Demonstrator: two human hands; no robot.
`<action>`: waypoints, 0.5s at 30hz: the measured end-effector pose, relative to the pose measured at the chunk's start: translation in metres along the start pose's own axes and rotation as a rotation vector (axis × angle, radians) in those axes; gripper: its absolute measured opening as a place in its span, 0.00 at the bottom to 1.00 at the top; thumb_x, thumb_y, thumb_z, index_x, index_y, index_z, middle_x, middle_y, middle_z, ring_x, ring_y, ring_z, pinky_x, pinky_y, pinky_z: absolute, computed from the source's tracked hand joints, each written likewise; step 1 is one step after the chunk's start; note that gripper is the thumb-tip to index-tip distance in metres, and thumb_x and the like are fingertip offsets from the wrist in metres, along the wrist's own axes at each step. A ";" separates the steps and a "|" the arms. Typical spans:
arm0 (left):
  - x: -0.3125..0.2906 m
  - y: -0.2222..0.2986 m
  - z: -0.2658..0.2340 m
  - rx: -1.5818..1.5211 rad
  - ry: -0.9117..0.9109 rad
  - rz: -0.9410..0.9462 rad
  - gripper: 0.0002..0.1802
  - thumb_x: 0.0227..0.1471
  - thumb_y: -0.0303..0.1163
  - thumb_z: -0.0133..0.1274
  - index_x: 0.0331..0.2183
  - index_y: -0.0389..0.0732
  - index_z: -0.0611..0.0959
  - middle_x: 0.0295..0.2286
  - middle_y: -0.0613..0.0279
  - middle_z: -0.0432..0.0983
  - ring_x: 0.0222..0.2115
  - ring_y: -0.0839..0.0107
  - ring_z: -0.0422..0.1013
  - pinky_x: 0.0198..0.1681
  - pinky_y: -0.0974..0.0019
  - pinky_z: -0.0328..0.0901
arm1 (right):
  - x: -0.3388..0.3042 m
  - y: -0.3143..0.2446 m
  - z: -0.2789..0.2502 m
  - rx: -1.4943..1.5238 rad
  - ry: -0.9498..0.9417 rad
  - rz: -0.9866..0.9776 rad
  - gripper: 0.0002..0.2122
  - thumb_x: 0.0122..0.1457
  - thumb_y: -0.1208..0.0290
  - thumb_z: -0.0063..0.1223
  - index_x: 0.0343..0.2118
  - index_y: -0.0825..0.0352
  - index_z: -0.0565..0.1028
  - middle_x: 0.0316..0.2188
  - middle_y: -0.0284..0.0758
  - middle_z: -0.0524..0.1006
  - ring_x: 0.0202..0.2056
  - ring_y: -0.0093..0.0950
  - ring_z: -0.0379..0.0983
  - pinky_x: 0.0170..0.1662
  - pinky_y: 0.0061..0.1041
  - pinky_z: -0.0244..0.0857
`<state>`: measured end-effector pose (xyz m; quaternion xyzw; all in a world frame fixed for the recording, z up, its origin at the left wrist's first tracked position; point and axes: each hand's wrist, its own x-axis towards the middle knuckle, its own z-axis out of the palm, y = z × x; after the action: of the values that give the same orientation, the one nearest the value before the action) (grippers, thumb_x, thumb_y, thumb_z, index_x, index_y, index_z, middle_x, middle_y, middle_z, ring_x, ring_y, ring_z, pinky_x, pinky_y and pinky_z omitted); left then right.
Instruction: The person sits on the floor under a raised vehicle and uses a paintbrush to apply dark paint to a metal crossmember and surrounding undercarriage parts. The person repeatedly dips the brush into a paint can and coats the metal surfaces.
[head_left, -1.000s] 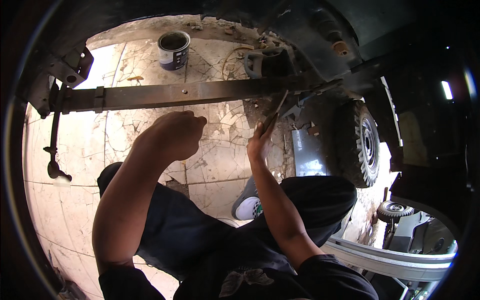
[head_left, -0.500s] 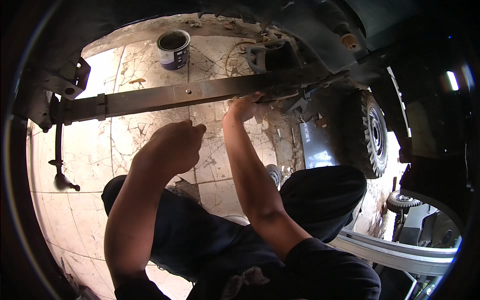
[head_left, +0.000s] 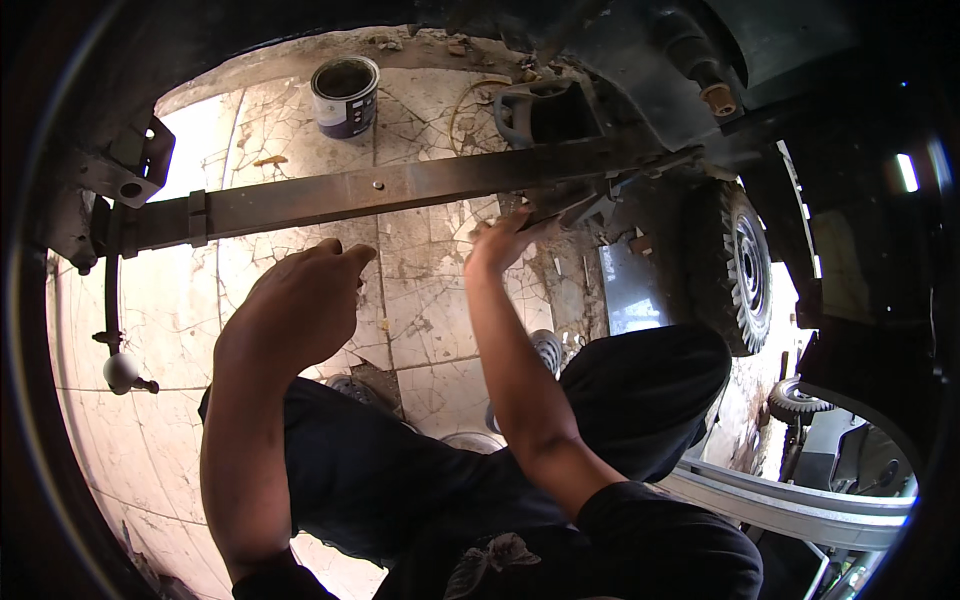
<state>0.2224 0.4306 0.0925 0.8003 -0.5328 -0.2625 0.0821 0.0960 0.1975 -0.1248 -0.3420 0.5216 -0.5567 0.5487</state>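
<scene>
A long rusty metal bar [head_left: 400, 190] runs across under the vehicle, clamped at its left end to a bracket [head_left: 125, 175]. My right hand [head_left: 497, 243] is raised just beneath the bar's right part and grips a slim dark metal tool [head_left: 565, 212], whose tip lies against the fittings there. My left hand [head_left: 298, 303] hovers lower and to the left with its fingers curled in, and nothing shows in it. It touches neither the bar nor the tool. Below both arms are my dark-trousered knees [head_left: 640, 390].
An open paint can [head_left: 345, 95] stands on the cracked tiled floor [head_left: 420, 300] beyond the bar. A knobbly tyre [head_left: 745, 265] is at the right, a smaller wheel [head_left: 795, 400] below it. A thin rod with a knob [head_left: 120, 370] hangs at the left. Dark bodywork surrounds the view.
My right hand has risen with the tool from below the bar up to its underside. My left hand has dropped slightly and drifted left, still curled.
</scene>
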 end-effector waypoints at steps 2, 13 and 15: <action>0.007 0.005 -0.003 -0.004 -0.014 0.009 0.23 0.61 0.25 0.51 0.57 0.38 0.75 0.46 0.43 0.77 0.48 0.46 0.75 0.54 0.49 0.69 | -0.011 0.026 -0.007 -0.079 -0.038 -0.005 0.33 0.74 0.60 0.38 0.73 0.38 0.34 0.67 0.43 0.56 0.30 0.28 0.68 0.24 0.22 0.62; 0.011 0.010 0.001 0.000 -0.006 0.052 0.23 0.60 0.26 0.52 0.57 0.39 0.76 0.46 0.44 0.77 0.48 0.47 0.75 0.54 0.50 0.70 | 0.005 -0.027 0.022 -0.491 0.133 -0.331 0.33 0.74 0.61 0.40 0.74 0.53 0.37 0.67 0.55 0.58 0.57 0.51 0.71 0.54 0.44 0.73; 0.014 0.015 0.003 0.008 -0.045 0.043 0.23 0.60 0.26 0.53 0.57 0.39 0.75 0.46 0.45 0.77 0.48 0.47 0.75 0.54 0.50 0.70 | -0.029 -0.014 0.010 -0.485 0.018 -0.236 0.33 0.74 0.61 0.39 0.74 0.52 0.37 0.69 0.55 0.55 0.63 0.54 0.65 0.62 0.48 0.66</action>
<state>0.2132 0.4126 0.0919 0.7829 -0.5525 -0.2766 0.0726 0.1066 0.2215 -0.1037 -0.5170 0.6011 -0.4785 0.3774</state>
